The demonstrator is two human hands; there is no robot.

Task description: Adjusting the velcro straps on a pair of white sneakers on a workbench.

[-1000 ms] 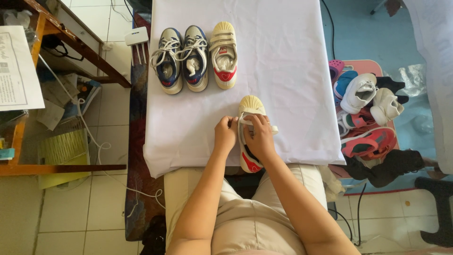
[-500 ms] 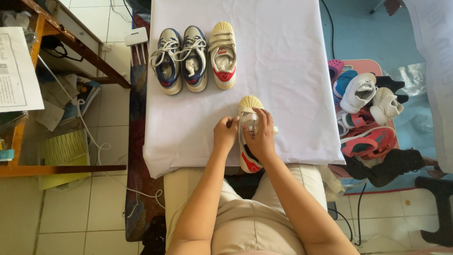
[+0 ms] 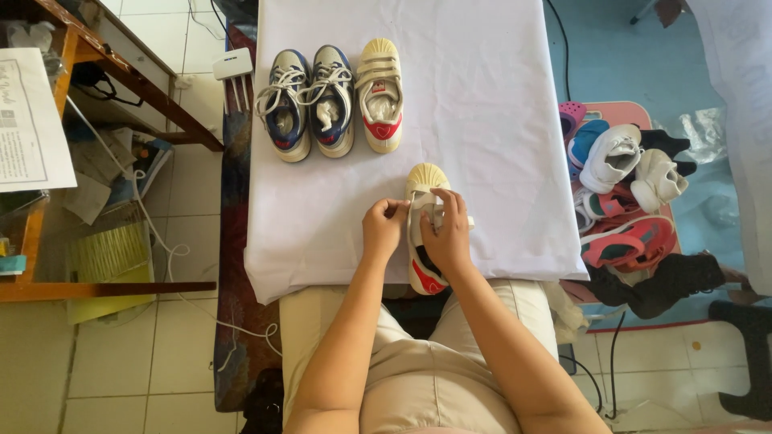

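A cream shoe with a red heel [image 3: 424, 277] lies toe-away near the front edge of a table covered in white cloth [image 3: 498, 120]. My left hand [image 3: 383, 229] pinches a strap on the shoe's left side. My right hand [image 3: 445, 233] rests over the shoe's top, fingers on its straps. At the far left of the cloth stand a matching cream and red shoe [image 3: 379, 96] and a pair of blue and grey laced sneakers [image 3: 307, 100], side by side.
A heap of shoes [image 3: 627, 185] in white, pink, blue and black lies on a pink mat right of the table. A wooden desk with papers [image 3: 32, 120] stands at the left, with cables and a white box [image 3: 233, 63] on the tiled floor.
Both hands stay on the cream shoe; the fingers have shifted slightly along its straps. The shoe has not moved.
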